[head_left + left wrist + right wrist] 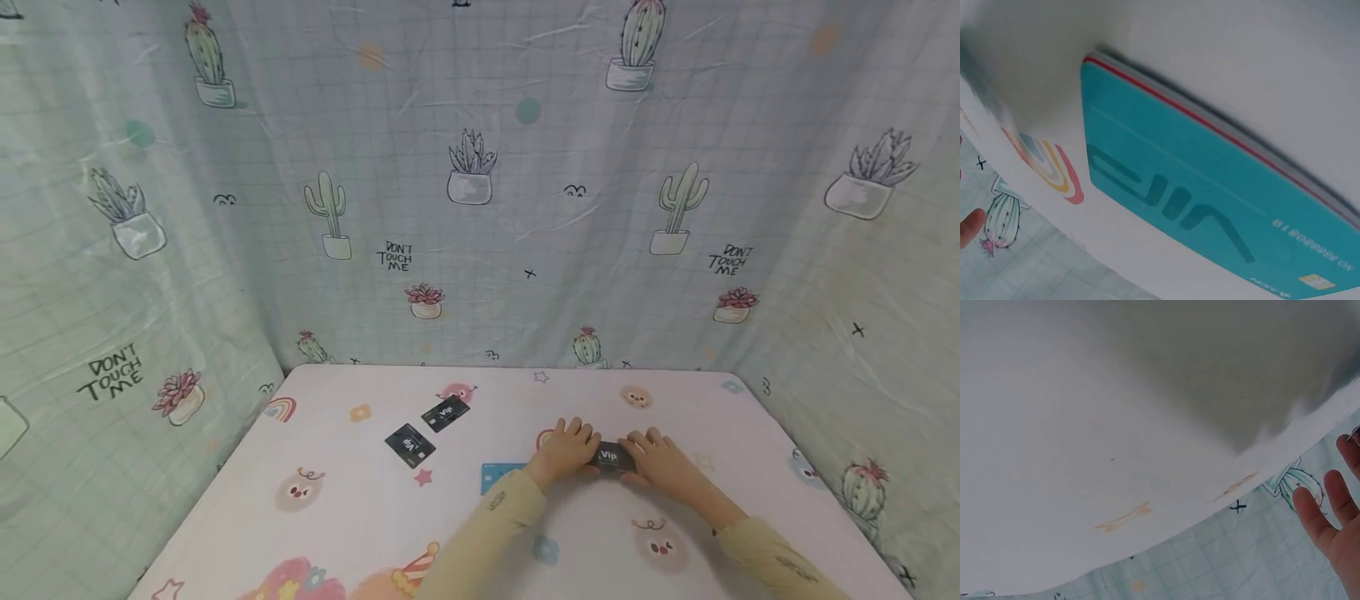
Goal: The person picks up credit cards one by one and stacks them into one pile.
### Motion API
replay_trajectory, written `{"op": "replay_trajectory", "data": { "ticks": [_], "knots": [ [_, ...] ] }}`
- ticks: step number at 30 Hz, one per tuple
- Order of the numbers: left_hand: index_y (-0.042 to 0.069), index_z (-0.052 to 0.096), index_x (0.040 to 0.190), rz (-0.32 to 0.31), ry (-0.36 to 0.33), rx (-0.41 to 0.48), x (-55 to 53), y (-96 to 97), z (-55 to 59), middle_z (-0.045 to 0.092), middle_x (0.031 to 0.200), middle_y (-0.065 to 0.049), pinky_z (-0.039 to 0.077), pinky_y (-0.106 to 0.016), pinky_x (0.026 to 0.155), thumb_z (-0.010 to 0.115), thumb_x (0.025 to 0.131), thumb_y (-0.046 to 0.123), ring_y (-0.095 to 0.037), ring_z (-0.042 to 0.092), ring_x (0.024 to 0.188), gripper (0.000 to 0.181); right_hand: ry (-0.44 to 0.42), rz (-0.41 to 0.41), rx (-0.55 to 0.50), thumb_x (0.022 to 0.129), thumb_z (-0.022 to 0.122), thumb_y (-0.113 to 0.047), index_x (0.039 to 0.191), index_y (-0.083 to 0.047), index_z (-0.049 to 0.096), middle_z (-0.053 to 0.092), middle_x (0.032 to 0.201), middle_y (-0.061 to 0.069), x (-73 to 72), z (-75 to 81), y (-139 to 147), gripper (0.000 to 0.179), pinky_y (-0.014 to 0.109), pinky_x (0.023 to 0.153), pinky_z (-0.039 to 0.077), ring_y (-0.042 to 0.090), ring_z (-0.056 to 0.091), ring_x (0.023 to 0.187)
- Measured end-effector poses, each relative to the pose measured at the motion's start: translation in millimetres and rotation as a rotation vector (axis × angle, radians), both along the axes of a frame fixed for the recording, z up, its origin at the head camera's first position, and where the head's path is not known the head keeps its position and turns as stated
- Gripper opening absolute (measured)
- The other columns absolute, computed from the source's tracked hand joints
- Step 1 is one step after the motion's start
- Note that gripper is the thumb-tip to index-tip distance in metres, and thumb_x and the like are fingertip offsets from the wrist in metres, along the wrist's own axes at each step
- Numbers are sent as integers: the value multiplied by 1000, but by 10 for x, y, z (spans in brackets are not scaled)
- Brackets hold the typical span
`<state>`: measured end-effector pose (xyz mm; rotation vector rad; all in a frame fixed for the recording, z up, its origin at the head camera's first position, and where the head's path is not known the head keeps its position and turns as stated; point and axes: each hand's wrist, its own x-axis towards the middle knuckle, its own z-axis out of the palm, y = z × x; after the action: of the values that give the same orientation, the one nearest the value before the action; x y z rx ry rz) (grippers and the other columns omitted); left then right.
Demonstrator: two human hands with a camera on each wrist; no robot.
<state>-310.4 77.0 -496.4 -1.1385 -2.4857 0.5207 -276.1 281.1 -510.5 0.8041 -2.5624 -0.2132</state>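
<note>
Gripping opposite ends of the black card (pixel 612 457), right of the blue card (pixel 495 477), left hand (pixel 564 454) and right hand (pixel 662 467) pinch, fingers bent; "Vip" reads upright, long axis left-to-right.

And here's pale green cloth (pixel 480 237) hanging far, left and right, creased, cacti (pixel 638 35) all over it; below spreads a white table (pixel 337 450), far corners rounded, rainbow print (pixel 282 409) far left!
</note>
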Motion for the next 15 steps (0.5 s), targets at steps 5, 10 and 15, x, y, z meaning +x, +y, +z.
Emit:
{"op": "replay_trajectory", "data": {
  "ticks": [5, 10, 15],
  "knots": [
    [21, 48, 117, -26, 53, 2, 18, -32, 39, 52, 107, 5, 41, -30, 86, 41, 81, 63, -12, 45, 99, 56, -26, -15, -1, 74, 63, -49, 113, -8, 56, 53, 101, 3, 17, 25, -20, 57, 33, 65, 41, 18, 43, 82],
    [20, 51, 114, -44, 58, 11, 62, -83, 127, 53, 106, 5, 41, -30, 85, 42, 80, 62, -12, 46, 98, 55, 7, 14, -21, 72, 65, -48, 111, -10, 56, 53, 99, 1, 16, 49, -35, 55, 32, 64, 41, 16, 43, 81],
    [21, 54, 109, -60, 77, 13, 68, -142, 136, 53, 105, 5, 42, -30, 82, 43, 79, 64, -12, 46, 95, 54, -31, 15, -40, 73, 64, -48, 113, -12, 55, 53, 101, 0, 31, 91, -79, 54, 33, 67, 43, 15, 43, 83]
  ]
}}
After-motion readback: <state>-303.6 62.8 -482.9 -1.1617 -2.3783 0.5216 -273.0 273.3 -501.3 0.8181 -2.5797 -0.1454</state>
